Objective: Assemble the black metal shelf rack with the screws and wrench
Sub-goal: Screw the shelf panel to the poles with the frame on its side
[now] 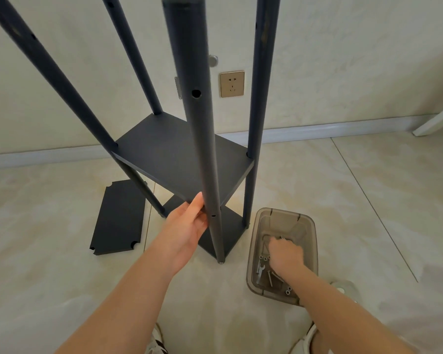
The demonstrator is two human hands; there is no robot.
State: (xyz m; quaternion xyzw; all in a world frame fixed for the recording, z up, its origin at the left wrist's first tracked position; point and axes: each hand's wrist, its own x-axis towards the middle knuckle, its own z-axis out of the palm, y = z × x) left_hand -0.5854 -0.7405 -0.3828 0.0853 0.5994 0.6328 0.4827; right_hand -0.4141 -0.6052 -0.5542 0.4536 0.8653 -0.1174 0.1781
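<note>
The black shelf rack stands on the floor with several upright poles and two shelves fitted. My left hand [187,223] holds the front edge of the upper shelf [179,159] right beside the near pole [197,118], thumb up against the pole. My right hand [285,254] reaches down into a clear brown plastic bin [310,226] to the right of the rack, fingers curled among the hardware; whatever they pinch is hidden. Screws [263,258] and a small wrench [259,270] lie loose in the bin. A spare black shelf panel [118,218] lies flat on the floor, left of the rack.
The wall with a gold power socket [232,83] and a white baseboard [317,130] is close behind the rack. A white furniture leg [437,121] slants in at the far right. My shoes [156,346] show at the bottom edge on the tiled floor.
</note>
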